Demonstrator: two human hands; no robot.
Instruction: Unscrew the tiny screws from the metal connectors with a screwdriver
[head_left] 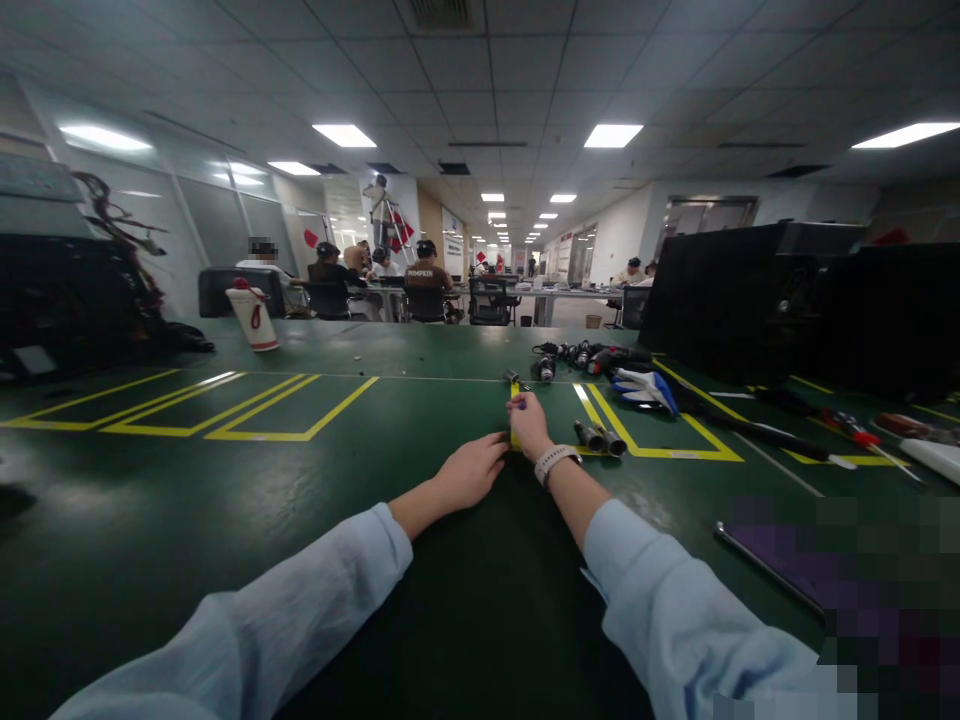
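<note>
My left hand (471, 472) lies low on the green table (360, 480), its fingers stretched towards the lower end of a yellow tape line (514, 392). Just beyond it, my right hand (530, 424), with a pale band (556, 462) at the wrist, is closed over that line. Whatever its fingers hold is hidden; a small purple spot shows by them. A short metal cylinder (511, 376) sits just past the right fingertips. Two metal sockets (615, 443) lie side by side to the right of the right wrist.
Blue-and-white gloves (646, 390) and dark tools (577, 355) lie at the back right. A screwdriver (851, 428) and a phone-like slab (772, 575) are farther right. A white cup (253, 315) stands at the back left. Black cases (720, 290) border the right. People sit beyond.
</note>
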